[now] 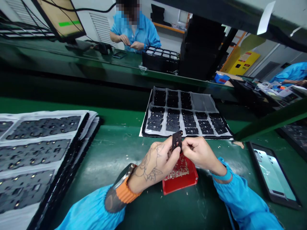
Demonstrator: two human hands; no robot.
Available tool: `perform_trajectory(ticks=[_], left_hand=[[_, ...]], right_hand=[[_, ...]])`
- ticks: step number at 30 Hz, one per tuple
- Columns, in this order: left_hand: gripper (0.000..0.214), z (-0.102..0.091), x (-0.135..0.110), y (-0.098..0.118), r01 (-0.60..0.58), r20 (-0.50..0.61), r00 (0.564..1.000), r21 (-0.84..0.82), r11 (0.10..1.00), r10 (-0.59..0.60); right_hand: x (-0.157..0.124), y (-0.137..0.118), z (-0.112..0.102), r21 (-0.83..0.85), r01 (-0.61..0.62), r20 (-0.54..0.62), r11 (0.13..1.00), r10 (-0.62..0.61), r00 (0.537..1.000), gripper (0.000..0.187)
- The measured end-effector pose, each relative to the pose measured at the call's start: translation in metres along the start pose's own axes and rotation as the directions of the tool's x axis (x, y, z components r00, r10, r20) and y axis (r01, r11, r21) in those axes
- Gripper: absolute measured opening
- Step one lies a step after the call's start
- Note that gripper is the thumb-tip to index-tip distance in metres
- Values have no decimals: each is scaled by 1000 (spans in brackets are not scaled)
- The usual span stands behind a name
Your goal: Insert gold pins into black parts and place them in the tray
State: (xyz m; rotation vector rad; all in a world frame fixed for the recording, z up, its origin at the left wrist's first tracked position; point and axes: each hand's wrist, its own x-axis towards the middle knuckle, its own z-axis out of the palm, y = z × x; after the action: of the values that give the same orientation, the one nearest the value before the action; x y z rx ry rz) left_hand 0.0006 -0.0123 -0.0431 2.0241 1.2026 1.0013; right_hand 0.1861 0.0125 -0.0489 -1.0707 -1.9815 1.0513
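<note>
My left hand [159, 159] is closed on a small black plastic part [177, 140], held upright between thumb and fingers. Close against the part's right edge, my right hand [198, 151] is pinched; whatever its fingertips hold is too small or hidden to make out. Below both hands a red bin [180, 185] on the green bench contains many tiny pale pieces. Just beyond the hands lies a tray [225, 127] lined with clear film, its pockets filled with similar black parts except for a bare stretch at the back right.
Stacked trays of black parts [40, 156] occupy the left side. A device with a lit screen [273, 174] lies on the right, near a slanting green post [273, 121]. Across a raised ledge, a co-worker [136, 28] in blue handles something beside a black box [159, 60] and a monitor [64, 19].
</note>
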Motion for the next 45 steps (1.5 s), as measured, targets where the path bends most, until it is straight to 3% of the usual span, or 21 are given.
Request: perform_trajectory(ticks=[5,9,16,21,27,36,45], left_hand=[[17,-7,3,2,61,5,998,-19,998,-61],[17,-7,2,2,42,-10,999,-3,999,-42],[19,-6,3,-1,-37,-35,999,39,999,38],[26,0,-2,-1,-127,-65,988,186,974,141],[31,5,-6,0,-171,-106,973,252,952,203],[25,1,-1,1,-120,-80,988,151,981,133],[24,2,-2,1,-148,-45,987,137,980,155]], right_hand=[[-1,-4,-6,225,-63,118,972,37,992,20],[-3,-5,-7,309,-75,135,948,34,990,13],[-3,-6,-8,274,-106,129,956,73,989,13],[-1,-3,-6,228,-90,125,969,63,990,11],[1,3,0,349,-129,139,928,85,987,8],[0,-2,0,410,-155,154,899,100,983,9],[4,2,-4,378,-153,211,913,76,974,9]])
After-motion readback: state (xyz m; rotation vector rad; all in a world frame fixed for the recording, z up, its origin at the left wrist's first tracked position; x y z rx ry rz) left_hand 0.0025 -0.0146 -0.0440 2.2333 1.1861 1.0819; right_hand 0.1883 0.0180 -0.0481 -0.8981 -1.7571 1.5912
